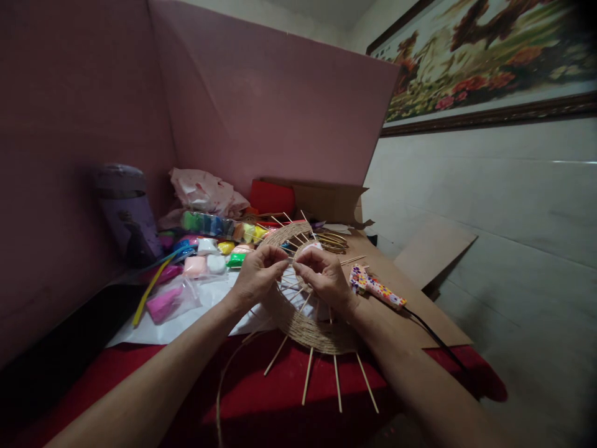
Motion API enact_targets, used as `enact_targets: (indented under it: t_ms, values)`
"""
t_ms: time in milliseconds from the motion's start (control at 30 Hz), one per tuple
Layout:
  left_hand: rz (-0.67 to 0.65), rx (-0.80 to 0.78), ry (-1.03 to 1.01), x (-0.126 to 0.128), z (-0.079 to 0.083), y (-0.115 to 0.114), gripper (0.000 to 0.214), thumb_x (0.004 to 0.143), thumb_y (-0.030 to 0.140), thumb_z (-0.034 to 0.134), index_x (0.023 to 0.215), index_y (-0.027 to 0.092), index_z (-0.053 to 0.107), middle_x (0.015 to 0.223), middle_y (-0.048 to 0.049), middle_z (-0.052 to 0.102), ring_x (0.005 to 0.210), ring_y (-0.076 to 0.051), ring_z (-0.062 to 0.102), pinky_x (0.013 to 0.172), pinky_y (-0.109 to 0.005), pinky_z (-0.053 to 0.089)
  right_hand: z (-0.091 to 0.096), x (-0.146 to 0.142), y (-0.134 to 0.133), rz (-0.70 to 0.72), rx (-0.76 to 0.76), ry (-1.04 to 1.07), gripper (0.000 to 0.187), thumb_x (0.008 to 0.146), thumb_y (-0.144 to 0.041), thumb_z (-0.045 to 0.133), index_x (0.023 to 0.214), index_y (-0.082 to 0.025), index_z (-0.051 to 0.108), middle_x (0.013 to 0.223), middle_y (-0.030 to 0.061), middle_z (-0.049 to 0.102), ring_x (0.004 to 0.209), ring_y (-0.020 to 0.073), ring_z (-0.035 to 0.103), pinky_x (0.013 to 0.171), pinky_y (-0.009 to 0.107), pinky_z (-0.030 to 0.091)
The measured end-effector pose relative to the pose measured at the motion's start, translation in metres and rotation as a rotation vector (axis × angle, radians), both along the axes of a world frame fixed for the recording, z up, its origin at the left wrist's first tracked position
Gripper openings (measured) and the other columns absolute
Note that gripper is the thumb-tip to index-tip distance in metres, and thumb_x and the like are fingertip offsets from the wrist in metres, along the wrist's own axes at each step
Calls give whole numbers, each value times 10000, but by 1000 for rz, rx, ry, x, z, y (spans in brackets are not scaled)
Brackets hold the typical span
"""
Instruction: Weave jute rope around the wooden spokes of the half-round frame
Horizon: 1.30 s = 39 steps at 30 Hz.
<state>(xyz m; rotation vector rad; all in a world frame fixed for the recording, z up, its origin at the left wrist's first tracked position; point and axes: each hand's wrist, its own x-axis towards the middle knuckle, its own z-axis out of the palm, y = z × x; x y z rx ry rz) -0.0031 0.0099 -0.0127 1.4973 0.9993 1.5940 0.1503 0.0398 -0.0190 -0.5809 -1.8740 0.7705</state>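
Note:
My left hand and my right hand meet near the middle of the view, each with thumb and fingers pinched together. Whatever lies between the fingertips is too small to make out. Around and beneath them is a round frame of thin wooden sticks spreading outward like spokes. Brown twine is woven through the sticks in a broad curved band, nearest me and again at the far side. A loose twine end hangs down at the left. My hands hide part of the frame's centre.
Packets of coloured clay lie on white sheeting at the left, near a purple cup. A flower-patterned glue gun with a black cord rests on cardboard at the right. Golden rings lie behind. Red cloth covers the near edge.

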Motion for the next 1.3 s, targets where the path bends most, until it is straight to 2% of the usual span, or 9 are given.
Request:
enact_targets:
  t_ms: [200, 467, 667, 900, 1100, 1300]
  values:
    - [5, 23, 62, -2, 0, 0, 109, 682, 220, 621, 659, 134, 559, 491, 22, 548, 443, -85, 492, 451, -199, 381, 1, 0, -2, 0, 7, -1, 124, 778, -294, 588, 726, -185, 559, 656, -14, 518, 540, 94, 434, 488, 230, 345]
    - [-46, 38, 56, -4, -2, -1, 213, 788, 300, 550, 649, 140, 526, 514, 24, 537, 451, -72, 480, 464, -193, 384, 3, 1, -2, -4, -9, -13, 186, 822, -340, 526, 725, -183, 552, 640, -12, 502, 542, 97, 429, 502, 232, 354]
    - [-80, 9, -7, -3, -3, -1, 239, 775, 358, 564, 688, 137, 543, 528, 24, 534, 437, -82, 492, 428, -202, 403, 1, 1, -1, -3, 4, 0, 164, 828, -316, 517, 755, -177, 565, 641, -12, 511, 527, 91, 427, 497, 230, 353]
    - [-121, 25, -2, -2, -2, -1, 199, 756, 325, 587, 741, 127, 575, 526, 27, 531, 455, -87, 500, 447, -213, 427, 0, -2, 0, 34, -19, 20, 164, 797, -325, 574, 845, -168, 590, 694, -6, 551, 554, 86, 466, 501, 213, 368]
    - [-140, 38, 71, -1, -1, -4, 178, 761, 296, 584, 739, 121, 608, 514, 15, 556, 463, -88, 503, 479, -217, 417, -1, -3, 2, 6, -12, 60, 143, 787, -317, 596, 815, -177, 592, 665, -15, 543, 542, 86, 463, 507, 219, 376]
    - [-217, -37, 31, -2, -1, -6, 247, 757, 313, 601, 864, 96, 649, 579, -15, 599, 524, -109, 553, 532, -236, 438, -2, 0, 3, -74, 15, 48, 162, 812, -311, 560, 716, -182, 542, 624, -22, 520, 511, 86, 447, 492, 221, 361]
